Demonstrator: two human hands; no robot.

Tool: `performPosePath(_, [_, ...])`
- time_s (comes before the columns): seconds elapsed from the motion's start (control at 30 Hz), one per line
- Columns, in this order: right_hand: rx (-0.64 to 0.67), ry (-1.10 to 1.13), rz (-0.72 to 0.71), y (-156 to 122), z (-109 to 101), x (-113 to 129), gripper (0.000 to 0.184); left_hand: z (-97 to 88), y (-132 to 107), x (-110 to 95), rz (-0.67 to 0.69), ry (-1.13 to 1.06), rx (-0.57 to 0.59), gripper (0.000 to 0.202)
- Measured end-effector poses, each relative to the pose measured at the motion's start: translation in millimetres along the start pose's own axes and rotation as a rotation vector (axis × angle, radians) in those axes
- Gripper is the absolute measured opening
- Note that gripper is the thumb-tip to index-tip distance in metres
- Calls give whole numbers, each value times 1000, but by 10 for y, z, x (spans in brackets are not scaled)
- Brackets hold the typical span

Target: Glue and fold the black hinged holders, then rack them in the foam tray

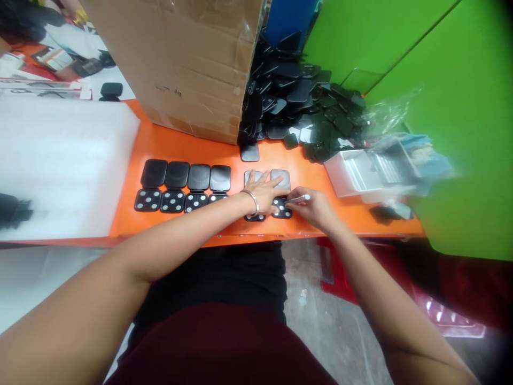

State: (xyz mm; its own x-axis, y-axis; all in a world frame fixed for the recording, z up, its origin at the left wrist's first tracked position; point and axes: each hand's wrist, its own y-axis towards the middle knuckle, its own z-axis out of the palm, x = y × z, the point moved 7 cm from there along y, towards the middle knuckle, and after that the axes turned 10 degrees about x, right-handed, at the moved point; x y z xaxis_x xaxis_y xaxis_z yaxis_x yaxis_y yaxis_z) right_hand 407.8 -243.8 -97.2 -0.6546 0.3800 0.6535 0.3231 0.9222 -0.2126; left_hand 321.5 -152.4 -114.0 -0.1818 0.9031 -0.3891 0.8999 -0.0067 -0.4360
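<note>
My left hand (262,193) lies spread over two opened black square cases, its fingers touching their upper halves. Between thumb and fingers, my right hand (315,206) grips a slim white pen-like tool (298,198), its tip at the dotted lower half of the right-hand case (282,208). The left-hand case (255,217) of this pair is mostly hidden under my left hand. To the left stands a row of several more opened black cases (173,201), with pale round dots in their lower halves. My left forearm covers part of that row.
A tall cardboard box (192,69) stands behind the row. Right of it is a large heap of black cases (300,96). A white tray (360,171) of pale flat pieces sits at the right, by a green panel (452,107). White foam (64,166) lies left on the orange table (124,214).
</note>
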Motion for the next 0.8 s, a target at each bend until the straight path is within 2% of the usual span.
performPosePath(0.07, [49,-51,-59,23,-9,65,8,-6,2,-3,2,6,-4,64])
performPosePath(0.2, [253,-67,-194,130,-36,162,9,-4,10,11,-2,11,1,63])
performPosePath(0.33, [405,-44,-255,215,-72,207,15,-2,6,22,-13,12,15,60])
performPosePath(0.43, [447,-52,-260,224,-64,219,17,-16,-6,12,-6,9,4,59])
performPosePath(0.67, [409,-93,-265,222,-69,168,14,-14,0,10,-6,-23,8,62])
performPosePath(0.8, [587,-40,-250,183,25,177,16,3,15,20,-3,-35,-2,62])
